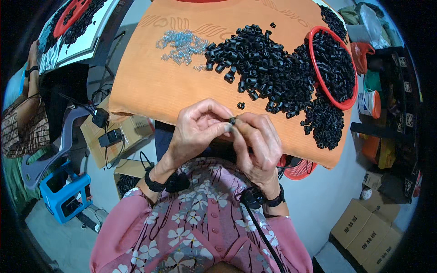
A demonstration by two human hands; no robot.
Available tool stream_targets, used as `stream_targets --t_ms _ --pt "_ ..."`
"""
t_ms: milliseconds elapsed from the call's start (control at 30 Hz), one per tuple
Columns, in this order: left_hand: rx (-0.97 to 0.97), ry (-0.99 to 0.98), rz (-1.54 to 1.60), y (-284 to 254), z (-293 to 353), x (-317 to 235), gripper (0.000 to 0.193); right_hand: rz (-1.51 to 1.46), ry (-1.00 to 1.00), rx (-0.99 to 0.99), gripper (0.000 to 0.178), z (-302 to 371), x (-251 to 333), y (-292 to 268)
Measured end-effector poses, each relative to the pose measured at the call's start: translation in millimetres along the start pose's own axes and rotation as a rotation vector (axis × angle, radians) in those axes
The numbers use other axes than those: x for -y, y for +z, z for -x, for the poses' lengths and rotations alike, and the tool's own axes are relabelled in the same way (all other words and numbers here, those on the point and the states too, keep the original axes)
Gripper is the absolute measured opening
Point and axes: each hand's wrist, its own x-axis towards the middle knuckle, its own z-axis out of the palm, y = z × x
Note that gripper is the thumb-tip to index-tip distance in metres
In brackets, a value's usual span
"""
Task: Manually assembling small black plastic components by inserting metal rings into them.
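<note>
My left hand (200, 127) and my right hand (259, 141) meet at the near edge of an orange cloth-covered table (136, 86). Between their fingertips is a small black plastic piece (232, 121), pinched from both sides and mostly covered by the fingers. One loose black piece (241, 105) lies on the cloth just beyond the fingertips. Farther off spreads a large heap of hollow black plastic pieces (268, 68). A tangle of small silver coil springs (182, 47) sits to the left of that heap.
A red-rimmed basket (316, 68) of black parts stands at the right, with a pile of smaller black parts (324, 123) nearer me. Cardboard boxes (368, 232) are at lower right. A blue plastic stool (66, 191) stands left, and another person's arm (33, 77) shows beside a second table.
</note>
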Motion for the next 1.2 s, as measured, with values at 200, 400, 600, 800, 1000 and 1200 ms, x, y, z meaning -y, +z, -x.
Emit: stream_targets --t_ms 200,400,600,800,1000,1200 --pt "-0.018 -0.007 0.038 0 -1 -3 0.017 -0.033 0.007 0.016 0.017 -2 1 0" --pt "-0.101 -0.06 -0.018 -15 0 -15 0.019 0.06 0.375 -0.044 0.012 -2 -7 -12" --pt "-0.119 0.003 -0.028 -17 -1 -9 0.018 0.129 0.46 -0.008 0.01 -3 -11 6" --pt "-0.132 0.02 0.014 -15 -2 -8 0.02 0.262 0.376 0.057 0.013 -3 -12 14" --pt "-0.14 -0.014 -0.054 -13 -2 -11 0.019 0.301 0.088 0.068 0.023 -1 -17 10" --pt "-0.106 -0.038 0.014 -8 -4 -11 0.02 -0.193 0.479 -0.05 0.01 -2 -7 -1"
